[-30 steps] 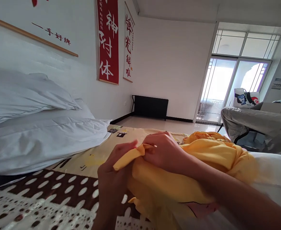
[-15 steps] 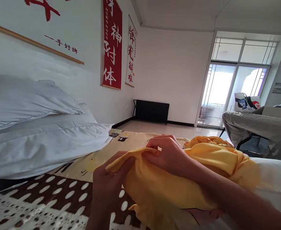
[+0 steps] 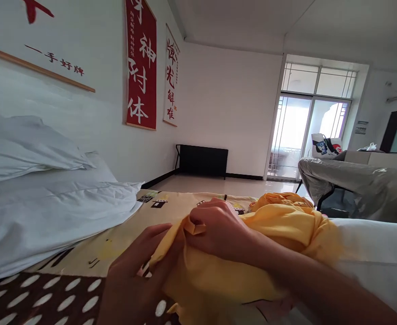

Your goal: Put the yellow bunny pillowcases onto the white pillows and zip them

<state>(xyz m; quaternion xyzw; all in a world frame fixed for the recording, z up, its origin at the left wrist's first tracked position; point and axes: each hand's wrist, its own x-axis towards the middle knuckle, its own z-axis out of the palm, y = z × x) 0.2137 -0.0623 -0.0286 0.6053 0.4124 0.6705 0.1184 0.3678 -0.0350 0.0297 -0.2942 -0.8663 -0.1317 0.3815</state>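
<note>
A yellow cloth cover [image 3: 215, 275] hangs between my two hands, its edge bunched up and folded. My left hand [image 3: 140, 262] pinches the edge at the left, thumb and fingers on either side of the fabric. My right hand [image 3: 215, 225] grips the same edge just beside it, with the fingers curled down and the fabric looped in front of them. More of the yellow cloth trails right over a white padded item [image 3: 371, 243], perhaps a quilt or pillow. A dark line and pinkish print show low on the cloth.
Beneath lies a patterned blanket [image 3: 83, 262], beige with brown and white dots. White pillows [image 3: 49, 203] are stacked at the left by the wall. Beyond stand a black folded panel [image 3: 203, 161], a plastic-covered table [image 3: 347, 174] and a glass door [image 3: 291, 135].
The view has turned slightly right. My hands have drawn closer together along the cloth edge, and the fabric between them is now folded into a loop.
</note>
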